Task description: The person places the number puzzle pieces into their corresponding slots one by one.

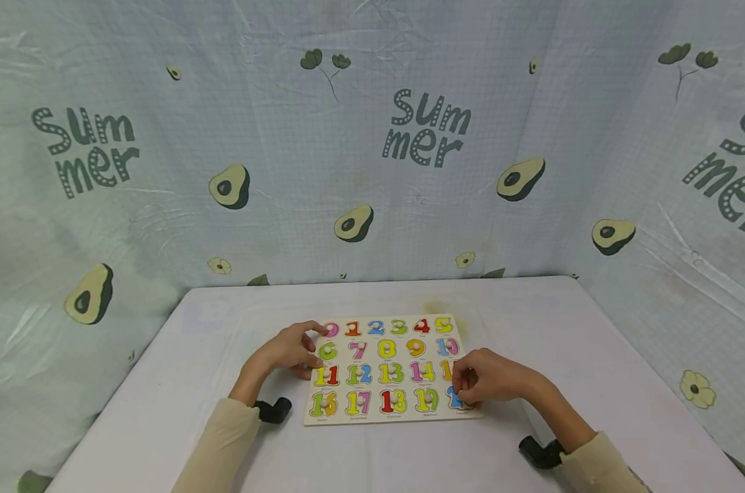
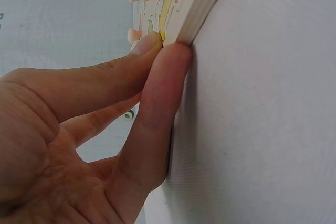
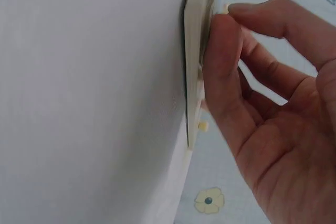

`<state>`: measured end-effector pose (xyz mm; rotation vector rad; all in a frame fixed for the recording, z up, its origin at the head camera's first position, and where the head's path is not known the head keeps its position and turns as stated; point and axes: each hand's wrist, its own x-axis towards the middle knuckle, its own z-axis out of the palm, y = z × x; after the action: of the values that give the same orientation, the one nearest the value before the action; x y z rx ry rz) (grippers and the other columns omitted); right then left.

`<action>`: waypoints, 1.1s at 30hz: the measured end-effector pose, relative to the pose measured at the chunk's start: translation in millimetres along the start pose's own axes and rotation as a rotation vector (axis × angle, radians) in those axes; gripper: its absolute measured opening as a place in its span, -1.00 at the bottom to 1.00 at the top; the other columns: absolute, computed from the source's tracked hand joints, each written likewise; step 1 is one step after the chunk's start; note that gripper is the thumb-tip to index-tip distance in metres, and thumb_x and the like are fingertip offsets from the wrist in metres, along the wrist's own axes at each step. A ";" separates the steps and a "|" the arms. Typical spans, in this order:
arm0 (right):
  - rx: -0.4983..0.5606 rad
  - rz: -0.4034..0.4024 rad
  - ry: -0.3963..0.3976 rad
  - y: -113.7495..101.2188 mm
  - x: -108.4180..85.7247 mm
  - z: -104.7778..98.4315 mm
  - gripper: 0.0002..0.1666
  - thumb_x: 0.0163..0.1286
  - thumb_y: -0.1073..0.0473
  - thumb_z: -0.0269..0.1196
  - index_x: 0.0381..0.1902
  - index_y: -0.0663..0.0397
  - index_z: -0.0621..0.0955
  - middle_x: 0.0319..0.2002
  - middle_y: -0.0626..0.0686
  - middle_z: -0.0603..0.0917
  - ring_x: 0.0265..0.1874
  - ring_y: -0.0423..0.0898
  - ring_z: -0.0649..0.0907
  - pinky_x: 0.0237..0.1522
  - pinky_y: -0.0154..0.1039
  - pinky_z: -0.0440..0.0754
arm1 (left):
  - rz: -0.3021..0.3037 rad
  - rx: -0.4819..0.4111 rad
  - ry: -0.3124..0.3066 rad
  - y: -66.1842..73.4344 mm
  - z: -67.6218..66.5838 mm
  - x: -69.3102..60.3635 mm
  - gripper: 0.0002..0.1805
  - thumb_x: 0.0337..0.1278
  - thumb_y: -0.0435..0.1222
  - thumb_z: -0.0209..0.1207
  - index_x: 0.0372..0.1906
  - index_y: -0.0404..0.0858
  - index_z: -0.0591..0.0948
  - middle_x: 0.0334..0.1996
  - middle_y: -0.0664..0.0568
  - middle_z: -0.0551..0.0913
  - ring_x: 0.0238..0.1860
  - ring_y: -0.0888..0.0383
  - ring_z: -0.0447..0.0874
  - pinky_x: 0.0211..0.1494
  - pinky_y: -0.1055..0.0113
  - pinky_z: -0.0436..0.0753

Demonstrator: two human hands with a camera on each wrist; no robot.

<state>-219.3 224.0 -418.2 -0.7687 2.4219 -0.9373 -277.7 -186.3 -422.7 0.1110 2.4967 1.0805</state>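
Note:
A wooden number puzzle board [image 1: 375, 402] lies flat on the table, with rows of colourful knobbed number pieces set in it. My left hand [image 1: 288, 349] holds the board's left side. In the left wrist view, the thumb [image 2: 149, 43] touches the top face and a finger [image 2: 168, 72] presses against the side edge. At the lower right corner, my right hand [image 1: 498, 375] pinches a blue number piece [image 1: 455, 399], partly hidden by the fingers. The right wrist view shows the thumb and a finger [image 3: 223, 45] meeting at that piece, just above the board's edge [image 3: 193, 40].
The white table [image 1: 237, 315] surrounds the board. A pale curtain [image 1: 286, 137] printed with avocados and lettering hangs behind and at both sides. Black wrist devices [image 1: 275, 411] are worn on both wrists.

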 end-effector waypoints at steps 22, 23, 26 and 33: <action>0.023 0.045 -0.018 0.0 1.3 4.0 -0.90 0.30 0.24 0.42 -0.38 -0.02 0.68 -0.52 -0.12 0.64 -0.57 -0.24 0.61 -0.43 -0.38 0.65 | -0.002 0.008 0.007 1.9 -0.1 0.5 -0.31 0.12 -0.42 0.44 0.38 -0.11 0.50 -0.16 -0.13 0.52 -0.53 0.12 0.61 -0.41 0.35 0.72; 0.021 0.044 -0.017 -0.6 1.4 4.2 -0.91 0.30 0.25 0.41 -0.38 -0.02 0.69 -0.50 -0.11 0.65 -0.56 -0.24 0.61 -0.43 -0.38 0.65 | -0.001 0.005 0.006 2.1 -0.1 0.1 -0.31 0.12 -0.42 0.44 0.38 -0.11 0.50 -0.16 -0.13 0.52 -0.53 0.12 0.61 -0.41 0.34 0.72; 0.002 0.038 -0.018 -3.5 1.4 5.4 -0.87 0.24 0.28 0.46 -0.37 -0.03 0.69 -0.46 -0.12 0.65 -0.50 -0.25 0.60 -0.39 -0.39 0.63 | -0.002 0.000 0.005 1.8 0.2 -0.4 -0.31 0.12 -0.42 0.44 0.38 -0.12 0.50 -0.16 -0.13 0.52 -0.53 0.12 0.61 -0.41 0.33 0.73; -0.035 0.020 -0.010 -12.2 0.4 7.9 -0.77 0.13 0.29 0.54 -0.38 -0.05 0.67 -0.46 -0.14 0.58 -0.43 -0.26 0.53 -0.39 -0.40 0.53 | -0.003 0.004 0.003 1.1 0.4 -1.1 -0.30 0.12 -0.41 0.44 0.38 -0.12 0.50 -0.16 -0.12 0.52 -0.52 0.12 0.61 -0.41 0.33 0.72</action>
<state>-211.0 212.6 -414.9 -0.7590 2.4387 -0.8830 -276.6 -185.5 -421.8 0.1068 2.5012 1.0760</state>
